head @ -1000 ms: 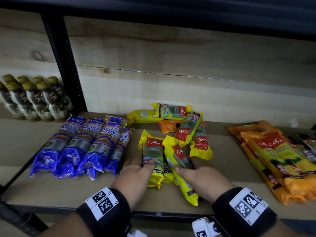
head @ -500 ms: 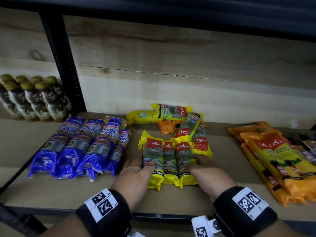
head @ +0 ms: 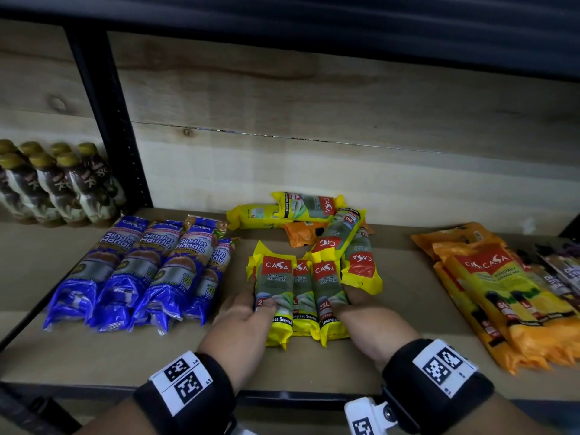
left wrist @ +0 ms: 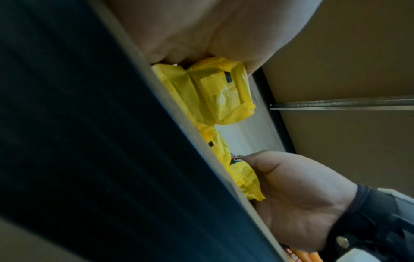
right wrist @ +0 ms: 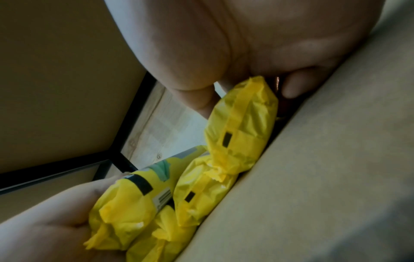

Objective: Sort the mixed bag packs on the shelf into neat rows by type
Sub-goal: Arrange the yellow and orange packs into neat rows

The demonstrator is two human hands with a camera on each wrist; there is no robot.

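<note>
Three yellow packs (head: 301, 293) lie side by side, upright in a tight row, at the middle of the shelf (head: 401, 312). My left hand (head: 255, 306) grips the leftmost pack (head: 271, 284), thumb on top of it. My right hand (head: 349, 304) holds the rightmost pack (head: 326, 287) from its right side. In the right wrist view its thumb and fingers straddle that yellow pack (right wrist: 241, 124). Blue handle packs (head: 141, 271) form a row at the left. Behind the row lies a loose heap of yellow packs (head: 301, 208) with a small orange pack (head: 301, 235).
Large orange packs (head: 502, 296) lie stacked at the right, with darker packs (head: 561, 271) past them. Brown bottles (head: 56, 183) stand beyond the black upright post (head: 110, 120) at the far left. A wooden back wall (head: 345, 105) closes the shelf.
My right hand has swung the slanted yellow pack straight and pushed it against the other two. Both hands now squeeze the three packs into a row.
</note>
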